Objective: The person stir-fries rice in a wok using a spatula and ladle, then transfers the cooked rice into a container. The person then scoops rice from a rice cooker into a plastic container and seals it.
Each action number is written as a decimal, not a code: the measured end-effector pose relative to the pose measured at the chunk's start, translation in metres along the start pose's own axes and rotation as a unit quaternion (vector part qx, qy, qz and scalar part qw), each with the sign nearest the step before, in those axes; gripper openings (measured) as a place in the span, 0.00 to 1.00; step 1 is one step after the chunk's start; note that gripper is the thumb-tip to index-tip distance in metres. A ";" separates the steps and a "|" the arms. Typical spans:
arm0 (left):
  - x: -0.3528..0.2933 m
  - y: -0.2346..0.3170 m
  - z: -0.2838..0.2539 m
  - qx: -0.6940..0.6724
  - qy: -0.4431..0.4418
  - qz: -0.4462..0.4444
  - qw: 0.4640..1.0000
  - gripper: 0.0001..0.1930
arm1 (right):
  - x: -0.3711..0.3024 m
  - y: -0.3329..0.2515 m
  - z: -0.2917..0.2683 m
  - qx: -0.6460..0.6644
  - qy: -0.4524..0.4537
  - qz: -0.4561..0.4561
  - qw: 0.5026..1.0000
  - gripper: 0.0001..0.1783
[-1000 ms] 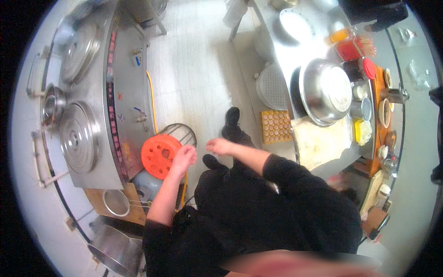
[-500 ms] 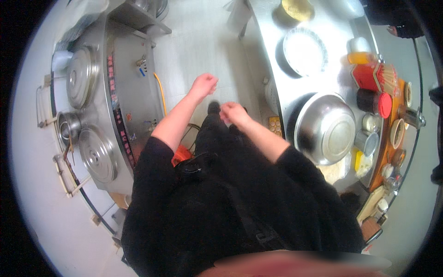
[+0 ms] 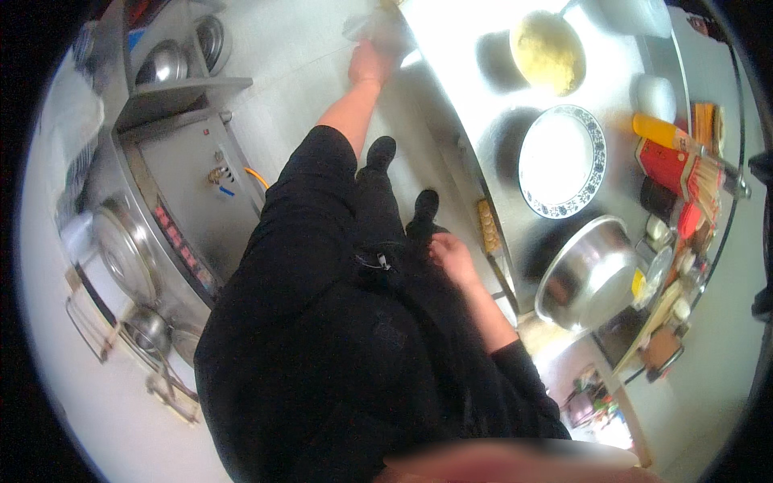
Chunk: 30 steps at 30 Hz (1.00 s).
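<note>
My left hand (image 3: 370, 64) is stretched far forward at the corner of the steel table (image 3: 483, 149). A blurred, pale, see-through thing like a plastic bag (image 3: 377, 27) is right at its fingers. Whether the fingers grip it cannot be made out. Low in front of my right thigh, my right hand (image 3: 453, 256) hangs with its fingers curled in and nothing visible in them. On the table to the right are a bowl of yellow food (image 3: 550, 53), a white plate with a patterned rim (image 3: 561, 161) and a large steel basin (image 3: 588, 274).
A steel stove counter (image 3: 189, 173) runs along the left, with a round lid (image 3: 125, 253) and a small pot (image 3: 147, 330). Beyond it, a shelf (image 3: 181, 90) holds metal bowls. A yellow-handled tool (image 3: 654, 129) and a red box (image 3: 667, 165) stand at the table's right edge.
I have moved forward and turned somewhat. My left hand has reached ahead to the bag-like thing at the table corner. My right hand has dropped back beside my thigh.
</note>
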State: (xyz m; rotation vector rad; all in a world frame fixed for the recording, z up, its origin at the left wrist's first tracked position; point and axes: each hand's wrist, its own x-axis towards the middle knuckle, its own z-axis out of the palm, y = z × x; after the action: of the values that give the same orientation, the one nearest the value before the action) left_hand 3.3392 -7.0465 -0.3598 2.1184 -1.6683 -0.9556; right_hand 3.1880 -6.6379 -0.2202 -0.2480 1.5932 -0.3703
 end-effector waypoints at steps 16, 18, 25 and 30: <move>-0.020 -0.074 -0.083 0.089 -0.154 0.212 0.961 0.20 | -0.042 -0.018 0.016 -0.100 0.086 -0.097 0.987 0.20; -0.021 -0.071 -0.099 0.063 -0.159 0.191 0.967 0.20 | -0.046 -0.003 0.012 -0.103 0.082 -0.105 0.986 0.20; -0.045 -0.030 -0.147 -0.152 -0.163 0.011 0.975 0.11 | -0.080 0.065 -0.020 -0.061 0.081 -0.105 0.989 0.21; -0.064 -0.021 -0.159 -0.218 -0.182 -0.028 0.959 0.11 | -0.102 0.131 -0.040 -0.002 0.088 -0.066 0.994 0.20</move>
State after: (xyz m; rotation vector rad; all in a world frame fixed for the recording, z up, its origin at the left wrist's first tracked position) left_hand 3.4504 -7.0086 -0.2329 1.7772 -1.3741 -1.6389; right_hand 3.1627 -6.4750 -0.1746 -0.3316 1.7563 -0.5033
